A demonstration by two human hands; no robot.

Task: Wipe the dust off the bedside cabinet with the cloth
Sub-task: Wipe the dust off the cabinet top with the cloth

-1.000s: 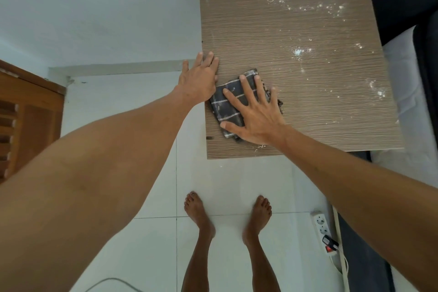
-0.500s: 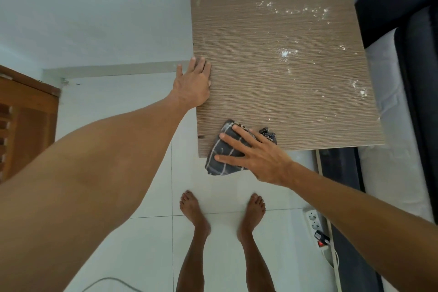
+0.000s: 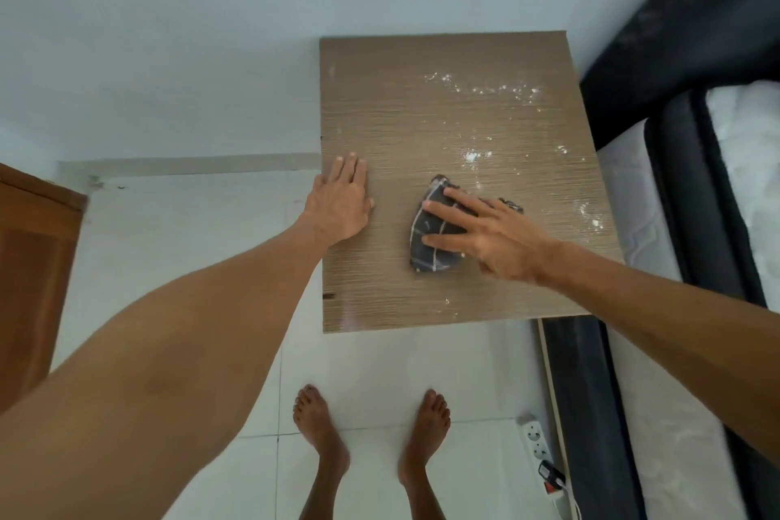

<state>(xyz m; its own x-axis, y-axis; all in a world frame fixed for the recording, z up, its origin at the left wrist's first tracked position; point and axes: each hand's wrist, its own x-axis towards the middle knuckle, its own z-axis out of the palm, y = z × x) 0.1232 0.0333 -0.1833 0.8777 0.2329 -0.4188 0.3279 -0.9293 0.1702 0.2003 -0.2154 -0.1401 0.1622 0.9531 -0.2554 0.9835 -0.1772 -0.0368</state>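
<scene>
Pressing a dark checked cloth [image 3: 434, 241] flat against the bedside cabinet [image 3: 422, 118], the right hand [image 3: 489, 234] lies with fingers spread over it, palm down, near the middle of the worktop.
White dust [image 3: 485, 91] speckles the far and right parts of the wood-grain top; the left hand [image 3: 339, 203] rests open and flat, holding nothing, at its left edge, above bare feet [image 3: 320, 426] on the tiled floor [image 3: 169, 249].

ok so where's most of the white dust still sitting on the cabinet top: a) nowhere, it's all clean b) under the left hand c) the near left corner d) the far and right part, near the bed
d: the white dust speckles the far and right part of the cabinet top, beyond the cloth under the right hand; the strip by the left hand looks bare.
</scene>
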